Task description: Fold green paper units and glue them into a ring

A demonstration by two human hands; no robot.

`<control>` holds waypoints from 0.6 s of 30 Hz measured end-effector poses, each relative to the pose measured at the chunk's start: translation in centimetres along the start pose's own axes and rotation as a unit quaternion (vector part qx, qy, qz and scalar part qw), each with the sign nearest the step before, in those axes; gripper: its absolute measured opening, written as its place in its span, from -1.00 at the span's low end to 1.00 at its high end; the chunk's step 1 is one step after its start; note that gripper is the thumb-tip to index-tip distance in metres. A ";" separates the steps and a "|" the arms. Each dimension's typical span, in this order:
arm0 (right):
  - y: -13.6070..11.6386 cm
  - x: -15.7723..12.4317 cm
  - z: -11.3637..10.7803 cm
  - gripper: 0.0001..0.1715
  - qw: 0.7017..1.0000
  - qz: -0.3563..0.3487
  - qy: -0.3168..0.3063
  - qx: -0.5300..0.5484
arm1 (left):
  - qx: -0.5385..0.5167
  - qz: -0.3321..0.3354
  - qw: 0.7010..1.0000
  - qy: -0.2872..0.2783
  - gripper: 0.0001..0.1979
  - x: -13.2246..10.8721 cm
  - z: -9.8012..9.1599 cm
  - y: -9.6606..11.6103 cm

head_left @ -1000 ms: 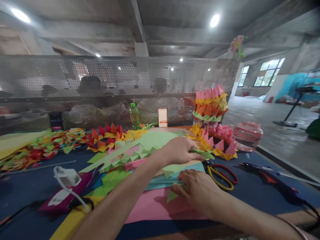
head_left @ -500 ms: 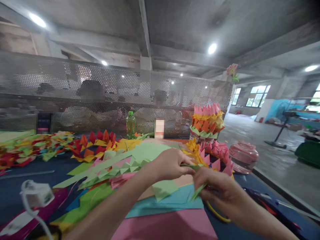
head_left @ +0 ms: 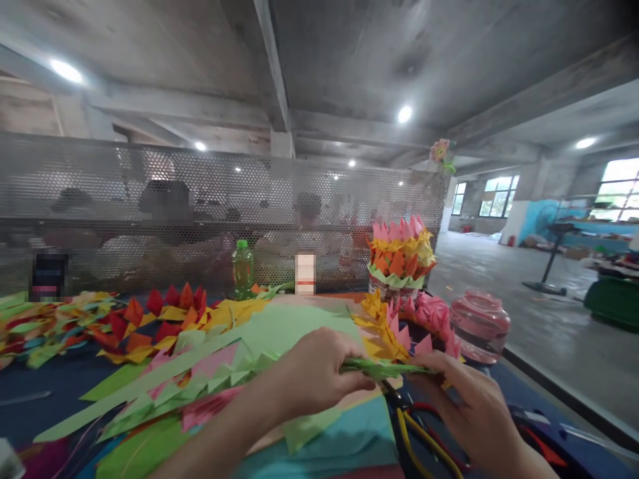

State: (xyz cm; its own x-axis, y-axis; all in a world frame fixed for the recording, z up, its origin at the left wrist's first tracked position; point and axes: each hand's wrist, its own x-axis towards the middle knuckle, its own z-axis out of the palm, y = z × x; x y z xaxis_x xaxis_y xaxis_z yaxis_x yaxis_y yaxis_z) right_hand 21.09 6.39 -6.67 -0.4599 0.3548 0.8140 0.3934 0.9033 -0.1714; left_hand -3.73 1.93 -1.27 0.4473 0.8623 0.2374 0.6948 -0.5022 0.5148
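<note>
A narrow piece of folded green paper point(head_left: 384, 367) is stretched between my two hands. My left hand point(head_left: 324, 366) pinches its left end between thumb and fingers. At the other end, my right hand point(head_left: 462, 399) is closed on the paper. Below them lie sheets of blue paper point(head_left: 344, 432). Scissors with yellow and red handles point(head_left: 424, 442) rest just under my right hand. A large light green sheet point(head_left: 284, 326) spreads beyond my left hand, beside a zigzag-folded pale green strip point(head_left: 219, 382).
Behind stand a green-capped bottle point(head_left: 243, 269) and a tiered paper lotus point(head_left: 402, 256). A pink jar point(head_left: 480, 326) is near the right table edge. Red and orange paper points point(head_left: 164, 313) lie left. A perforated metal screen point(head_left: 214, 206) closes off the back, with people dimly visible behind it.
The view has shifted, so the surroundings sit lower and further left. My hands have moved apart, drawing the green paper level between them. The scissors' handles now show more fully.
</note>
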 end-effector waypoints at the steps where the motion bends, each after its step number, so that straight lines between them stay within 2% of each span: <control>1: 0.0 0.0 0.1 -0.83 1.000 -0.007 -0.012 0.002 | 0.000 0.003 1.000 0.001 -0.81 0.0 0.0 0.1; 5: 0.1 0.0 0.3 -0.74 0.999 -0.018 -0.044 0.008 | 0.022 0.003 1.000 0.012 -0.85 0.0 0.0 0.3; 13: 0.4 0.1 0.5 -0.72 0.999 -0.040 -0.010 0.022 | 0.082 -0.011 0.996 0.019 -0.74 -0.3 0.1 0.9; 18: 0.3 -0.1 0.9 -0.65 1.000 -0.014 -0.007 0.024 | 0.063 -0.004 0.998 0.019 -0.69 -0.2 0.1 1.3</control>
State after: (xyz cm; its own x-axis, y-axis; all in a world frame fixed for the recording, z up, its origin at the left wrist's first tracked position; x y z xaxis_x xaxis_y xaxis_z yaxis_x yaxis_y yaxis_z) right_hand 20.51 6.81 -7.30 -0.4808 0.3325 0.8114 0.3425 0.9230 -0.1754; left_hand -2.91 1.11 -0.74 0.4212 0.8672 0.2656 0.7645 -0.4970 0.4105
